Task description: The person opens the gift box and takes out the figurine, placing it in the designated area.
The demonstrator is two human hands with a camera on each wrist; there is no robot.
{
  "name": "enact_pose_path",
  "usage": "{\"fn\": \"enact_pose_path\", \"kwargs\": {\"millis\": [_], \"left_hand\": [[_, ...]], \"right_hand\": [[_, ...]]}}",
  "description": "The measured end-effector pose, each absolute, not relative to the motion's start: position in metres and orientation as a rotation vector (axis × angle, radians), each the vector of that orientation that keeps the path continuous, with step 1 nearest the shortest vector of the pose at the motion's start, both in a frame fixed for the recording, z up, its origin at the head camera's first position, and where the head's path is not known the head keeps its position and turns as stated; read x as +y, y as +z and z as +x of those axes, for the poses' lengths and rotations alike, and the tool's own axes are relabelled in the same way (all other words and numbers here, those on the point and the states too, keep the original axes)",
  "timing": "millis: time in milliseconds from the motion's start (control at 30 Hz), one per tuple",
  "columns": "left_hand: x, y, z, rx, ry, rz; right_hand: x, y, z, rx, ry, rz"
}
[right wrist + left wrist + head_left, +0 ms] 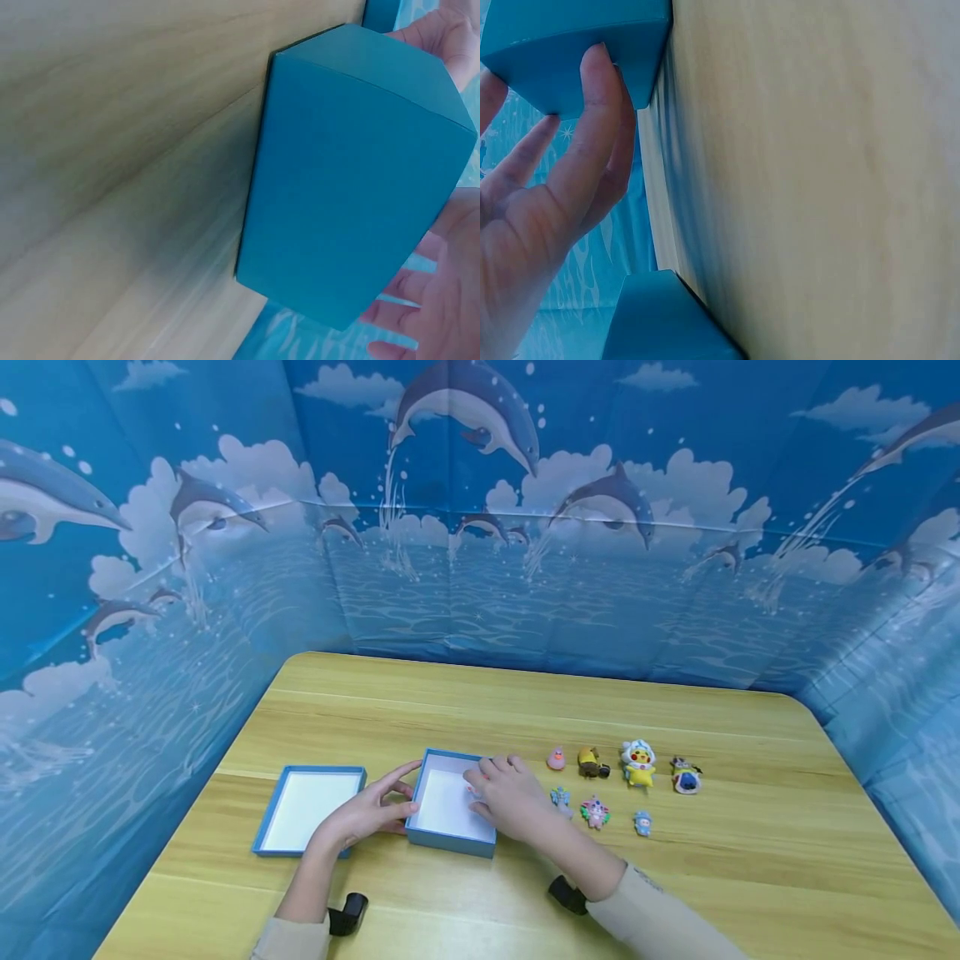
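A blue box (450, 842) with a white inside stands open on the table. My left hand (367, 814) rests at its left side, fingers spread and fingertips touching the outer wall, as the left wrist view also shows. Over the box's right side reaches my right hand (510, 793), thumb and forefinger inside it. They pinch a small pale toy figure (472, 792) with reddish spots, mostly hidden by the fingers. From the right wrist view, the box's blue outside (352, 180) covers what the fingertips hold.
A shallow blue-rimmed lid (311, 810) lies white inside up, left of the box. Right of it stand several toy figures, among them a pink duck (556, 759), a yellow figure in a white hood (638, 764) and a small blue figure (642, 823). A dolphin-print curtain (480, 585) hangs behind the table.
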State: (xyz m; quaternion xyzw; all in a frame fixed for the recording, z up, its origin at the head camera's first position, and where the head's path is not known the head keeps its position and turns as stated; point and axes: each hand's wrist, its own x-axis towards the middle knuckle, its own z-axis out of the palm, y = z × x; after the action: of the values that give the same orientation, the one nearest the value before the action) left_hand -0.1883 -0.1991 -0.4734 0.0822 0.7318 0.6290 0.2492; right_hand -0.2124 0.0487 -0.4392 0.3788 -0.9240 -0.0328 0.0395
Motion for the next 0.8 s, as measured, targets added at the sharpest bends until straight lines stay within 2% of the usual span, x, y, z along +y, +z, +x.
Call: {"fn": "enact_pose_path", "kwargs": {"millis": [267, 800], "left_hand": [[-0.1998, -0.4736, -0.1887, 1.994, 1.721, 0.218], [-0.1998, -0.4708, -0.1889, 1.981, 1.721, 0.221]], "right_hand": [[0.0424, -0.4379, -0.2114, -2.981, -0.143, 1.061], [0.0382, -0.4419, -0.2123, -3.079, -0.106, 1.024]]}}
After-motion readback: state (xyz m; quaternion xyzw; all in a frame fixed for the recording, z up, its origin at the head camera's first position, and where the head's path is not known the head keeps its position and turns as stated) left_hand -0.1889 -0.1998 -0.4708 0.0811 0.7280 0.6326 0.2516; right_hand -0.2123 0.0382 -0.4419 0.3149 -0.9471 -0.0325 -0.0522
